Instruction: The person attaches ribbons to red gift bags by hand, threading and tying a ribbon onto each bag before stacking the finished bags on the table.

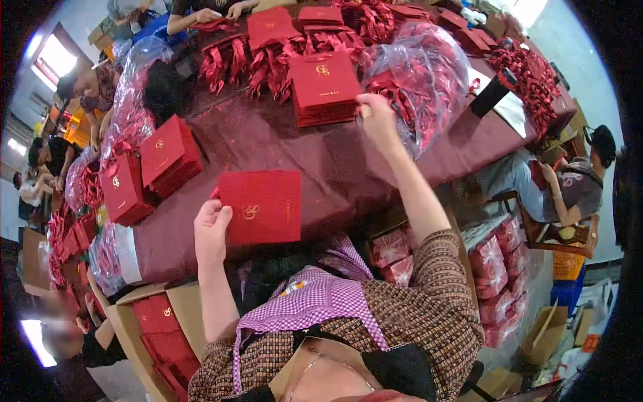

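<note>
Before you runs a long table under a dark maroon cloth (321, 167), spanning the frame from left to upper right. At lower left stands an open brown cardboard box (186, 311) with red bags inside; a bulging clear plastic bag with red contents (429, 63) lies on the table at upper right.

A neat stack of red rectangular bags with gold print (325, 80) sits at upper centre, while two similar red stacks, one nearer (171, 154) and one at the edge (122, 186), stand side by side at left.

The single flat red bag with a gold emblem (261, 201) occupies the left of centre, directly right of your left hand (213, 228), which is closed on its left edge, thumb over the printed face. The bag extends rightward, its emblem just beside your thumb.

Your right hand (380, 120), partly curled, has its fingertips at the right edge of the upper-centre stack; whether it grips any bag you cannot tell.
</note>
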Motion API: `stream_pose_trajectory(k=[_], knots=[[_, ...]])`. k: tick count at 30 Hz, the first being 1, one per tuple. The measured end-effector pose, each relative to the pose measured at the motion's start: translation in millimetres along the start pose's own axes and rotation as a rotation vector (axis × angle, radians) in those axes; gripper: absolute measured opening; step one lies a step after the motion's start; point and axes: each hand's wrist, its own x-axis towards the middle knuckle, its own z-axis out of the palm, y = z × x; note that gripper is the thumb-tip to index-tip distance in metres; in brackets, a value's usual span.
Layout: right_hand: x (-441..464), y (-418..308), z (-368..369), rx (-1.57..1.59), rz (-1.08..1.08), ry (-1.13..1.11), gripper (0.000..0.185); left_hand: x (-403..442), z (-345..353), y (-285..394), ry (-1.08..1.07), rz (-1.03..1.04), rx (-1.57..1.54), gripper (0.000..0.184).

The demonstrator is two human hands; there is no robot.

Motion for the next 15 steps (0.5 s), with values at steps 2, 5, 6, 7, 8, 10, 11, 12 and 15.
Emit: stream_pose_trajectory(k=[2, 5, 6, 7, 8, 10, 11, 12, 15], knots=[[23.4, 54.9, -15.8, -0.305, -0.167, -0.018, 0.022, 1.5, -0.8, 0.2, 0.019, -0.005, -0.051, 0.006], [46.5, 85.3, -27.2, -0.644, -0.107, -0.188, 0.027, 3.4, -4.0, -11.4, 0.049, -0.016, 0.034, 0.004], [54.3, 89.9, -24.9, -0.692, -0.083, -0.257, 0.034, 1.3, 0.6, -9.4, 0.086, -0.043, 0.101, 0.003], [60.4, 95.0, -22.2, -0.740, -0.056, -0.326, 0.040, 2.2, -1.3, -13.1, 0.076, -0.054, 0.106, 0.003], [63.5, 99.5, -18.2, -0.778, -0.046, -0.350, 0.051, 3.2, -5.3, -19.5, 0.068, -0.066, 0.111, 0.004], [70.4, 96.2, -16.3, -0.788, -0.029, -0.463, 0.054, 2.4, -7.5, -13.6, 0.038, -0.128, 0.150, 0.018], [69.4, 105.6, -12.2, -0.816, -0.094, -0.430, 0.046, -1.3, -5.9, -11.6, 0.032, -0.144, 0.151, 0.023], [71.5, 108.3, -13.3, -0.816, -0.085, -0.429, 0.046, -2.9, -2.8, -7.3, 0.027, -0.164, 0.154, 0.027], [67.5, 108.2, -19.3, -0.803, 0.019, -0.624, 0.026, -4.4, -9.4, -6.7, 0.020, -0.183, 0.278, 0.034]])
